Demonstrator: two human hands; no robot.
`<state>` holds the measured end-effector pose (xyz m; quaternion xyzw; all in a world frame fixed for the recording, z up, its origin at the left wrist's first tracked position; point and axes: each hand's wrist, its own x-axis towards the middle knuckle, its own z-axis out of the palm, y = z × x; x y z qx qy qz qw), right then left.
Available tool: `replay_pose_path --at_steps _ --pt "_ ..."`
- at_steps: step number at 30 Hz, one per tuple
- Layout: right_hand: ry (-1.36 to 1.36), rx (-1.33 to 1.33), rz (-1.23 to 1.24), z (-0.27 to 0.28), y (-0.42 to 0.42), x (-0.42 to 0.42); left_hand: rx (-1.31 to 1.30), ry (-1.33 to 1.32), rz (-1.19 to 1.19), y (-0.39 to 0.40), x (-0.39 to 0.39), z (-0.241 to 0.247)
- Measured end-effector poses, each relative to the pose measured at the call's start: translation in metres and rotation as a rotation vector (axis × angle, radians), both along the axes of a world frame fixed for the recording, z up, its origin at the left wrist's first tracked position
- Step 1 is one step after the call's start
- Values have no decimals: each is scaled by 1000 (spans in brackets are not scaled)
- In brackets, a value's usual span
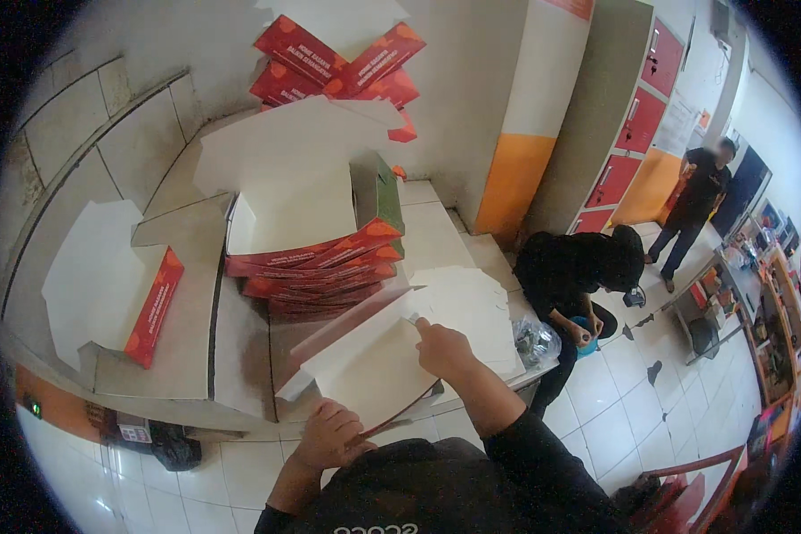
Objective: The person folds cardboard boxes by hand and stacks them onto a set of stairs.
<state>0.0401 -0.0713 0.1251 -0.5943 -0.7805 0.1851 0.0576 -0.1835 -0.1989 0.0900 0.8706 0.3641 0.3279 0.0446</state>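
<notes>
In front of me a partly folded cardboard box [367, 367], white inside, lies at the front of the tiled ledge. My left hand [332, 434] grips its near-left edge, the thumb hidden from view. Over its far-right side is my right hand [444, 347], fingers on the fold by a corner flap. White flat card blanks [470, 314] lie beneath and beyond that hand. Behind the box rises a stack of red folded boxes [320, 267] with printed fronts, the top one standing open.
A single open box [153, 307] rests at the left, and more red boxes [337, 67] are piled by the wall. At the right a seated person [574, 287] bends over a blue container [584, 334], beside a clear plastic bag [536, 342]. Another person [694, 193] stands beyond, near red lockers [641, 120].
</notes>
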Motion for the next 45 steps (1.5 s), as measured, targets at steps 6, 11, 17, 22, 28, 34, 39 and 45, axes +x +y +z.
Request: replay_pose_path --at_steps 6,11,17,22,28,34,39,45 --pt "-37 -3 -13 -4 1 -2 28 50 34 -4 2 -9" --pt "-68 98 64 20 -1 -4 -28 248 63 -13 -6 -2" --pt "529 926 376 147 -24 -46 -200 342 87 -40 -22 -12" --pt "321 1204 474 161 22 -106 61 216 189 -33 -20 -16" --pt "-119 590 409 136 39 -148 -398 651 364 -33 -39 -56" --pt "359 864 406 140 37 -124 252 -119 174 -40 -10 -20" --pt "1006 661 723 138 14 -89 -227 139 406 -34 -23 -65" --pt "1086 606 824 31 -37 -30 264 1 161 -26 -12 1"
